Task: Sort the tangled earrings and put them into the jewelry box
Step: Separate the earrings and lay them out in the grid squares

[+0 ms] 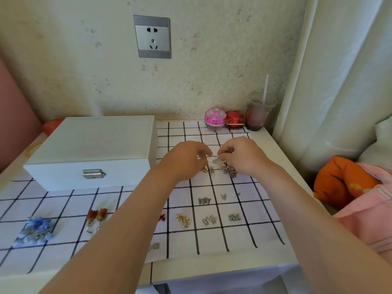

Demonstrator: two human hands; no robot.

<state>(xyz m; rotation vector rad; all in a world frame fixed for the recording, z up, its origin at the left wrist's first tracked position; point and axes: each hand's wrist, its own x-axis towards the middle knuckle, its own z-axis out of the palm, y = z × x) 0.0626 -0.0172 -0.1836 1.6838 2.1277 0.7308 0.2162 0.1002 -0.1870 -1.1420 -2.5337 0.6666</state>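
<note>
We are pinching a small silver earring [216, 161] between both hands, left hand [186, 158] and right hand [241, 155], above the glinting metal tangle [227, 170] on the checked cloth [244, 219].

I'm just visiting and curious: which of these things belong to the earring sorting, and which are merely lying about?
Part of the job:
tangled pile
left hand
right hand
white jewelry box, shut
blue earrings
butterfly earrings
gold pieces

Lying about:
pink pot
red case
drink cup
wall socket
</note>
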